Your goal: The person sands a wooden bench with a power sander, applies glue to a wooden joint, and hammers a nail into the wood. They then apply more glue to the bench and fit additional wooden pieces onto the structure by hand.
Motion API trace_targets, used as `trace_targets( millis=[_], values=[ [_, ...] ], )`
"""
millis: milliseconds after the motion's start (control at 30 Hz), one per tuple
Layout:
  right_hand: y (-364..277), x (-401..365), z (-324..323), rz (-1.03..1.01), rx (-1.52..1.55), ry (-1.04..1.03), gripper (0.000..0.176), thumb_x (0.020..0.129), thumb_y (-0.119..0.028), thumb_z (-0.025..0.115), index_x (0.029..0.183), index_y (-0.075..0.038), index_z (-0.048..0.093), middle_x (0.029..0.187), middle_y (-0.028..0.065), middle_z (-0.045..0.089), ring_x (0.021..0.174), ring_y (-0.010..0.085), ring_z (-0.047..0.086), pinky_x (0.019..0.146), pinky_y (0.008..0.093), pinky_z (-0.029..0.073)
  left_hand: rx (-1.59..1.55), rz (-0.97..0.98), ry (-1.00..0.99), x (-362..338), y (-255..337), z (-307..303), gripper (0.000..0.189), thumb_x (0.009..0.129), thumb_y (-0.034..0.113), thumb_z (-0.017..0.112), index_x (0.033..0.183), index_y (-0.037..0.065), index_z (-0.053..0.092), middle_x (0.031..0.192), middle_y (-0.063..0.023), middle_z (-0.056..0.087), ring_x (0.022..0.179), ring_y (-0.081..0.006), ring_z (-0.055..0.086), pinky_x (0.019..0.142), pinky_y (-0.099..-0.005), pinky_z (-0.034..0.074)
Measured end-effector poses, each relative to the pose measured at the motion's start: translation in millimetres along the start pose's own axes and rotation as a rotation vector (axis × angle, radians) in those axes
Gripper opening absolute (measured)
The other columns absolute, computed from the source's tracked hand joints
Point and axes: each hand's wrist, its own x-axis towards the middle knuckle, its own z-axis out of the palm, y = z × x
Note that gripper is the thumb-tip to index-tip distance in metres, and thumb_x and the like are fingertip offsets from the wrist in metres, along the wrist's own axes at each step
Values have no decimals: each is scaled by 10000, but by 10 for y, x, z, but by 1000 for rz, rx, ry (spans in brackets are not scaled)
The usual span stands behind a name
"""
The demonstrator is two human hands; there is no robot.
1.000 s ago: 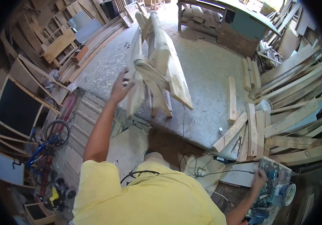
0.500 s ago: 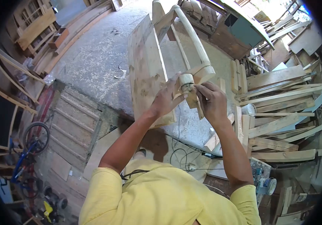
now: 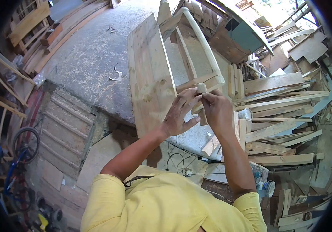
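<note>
A wooden frame (image 3: 150,73) with a broad panel and a rounded rail (image 3: 202,40) stands in front of me. My left hand (image 3: 181,112) is at the rounded wooden end (image 3: 201,88) of its near leg, fingertips on its side and thumb apart. My right hand (image 3: 217,110) is closed in a pinch at the same end, from the right. Something thin and dark shows between the fingertips, too small to make out.
Stacked boards and offcuts (image 3: 281,116) lie on the right, with a white container (image 3: 245,114). A bicycle (image 3: 26,145) stands at the left. Cables (image 3: 179,156) lie below the frame. A cabinet (image 3: 235,38) stands at the back.
My left hand has turned, its fingers now reaching over the leg end and its thumb lower. My right hand stays pinched there. The whole view has shifted slightly.
</note>
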Motion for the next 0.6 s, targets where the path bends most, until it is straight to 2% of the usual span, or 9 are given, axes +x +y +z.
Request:
trace_targets(
  millis=[67,167,267,333,367,433,467,533,600],
  values=[
    [17,47,-22,56,15,-33,124,869,-154,674,888,-65,758,888,114,678,788,350,669,724,428,528,-59,-23,-6,0,-12,14,598,914,289,627,1433,25,491,1537,-209,361,1409,-403,359,1156,-486,304],
    [34,68,-50,123,79,-71,127,863,-168,682,881,-78,769,862,112,671,753,356,661,718,427,526,-56,10,6,-8,-73,41,614,917,340,635,1428,27,498,1529,-207,365,1424,-397,336,1172,-489,283],
    [49,-22,-2,89,44,-84,154,881,-160,663,977,-93,764,893,104,678,809,347,666,736,423,525,-33,0,3,-2,-117,69,607,935,353,601,1436,26,499,1534,-195,370,1445,-388,303,1184,-476,251],
    [66,-163,103,-42,-51,30,243,894,-105,640,1122,-77,719,965,124,670,912,347,650,780,427,521,11,-21,-19,-4,-114,84,591,943,353,586,1441,47,501,1538,-182,370,1450,-382,291,1181,-477,246],
    [104,-232,146,-38,-50,35,243,894,-105,640,1122,-77,719,965,124,670,912,347,650,780,427,521,55,-43,-38,-3,-107,89,576,951,353,570,1447,69,503,1541,-169,370,1456,-376,279,1178,-478,241],
    [211,-349,235,-109,63,100,389,891,-20,609,1279,-44,629,1098,171,627,1013,354,624,841,426,520,184,-31,-62,20,-72,85,560,954,334,567,1449,79,505,1535,-175,373,1442,-384,296,1170,-489,253],
    [268,-400,289,-105,65,104,389,891,-20,609,1279,-44,629,1098,171,627,1013,354,624,841,426,520,313,-23,-83,25,-56,85,545,957,314,564,1450,89,508,1529,-181,377,1428,-392,313,1163,-500,265],
    [360,-467,376,3,333,178,488,865,54,576,1347,-20,578,1211,206,575,1084,361,602,892,418,517,370,14,-91,57,-75,77,534,954,307,574,1446,108,511,1516,-172,390,1419,-388,324,1154,-500,276],
    [388,-477,401,-17,365,189,523,860,65,562,1374,-27,559,1262,207,557,1123,361,589,911,405,516,423,57,-102,106,-114,71,525,950,299,585,1442,128,515,1503,-163,403,1410,-384,334,1145,-501,286]
  ],
)
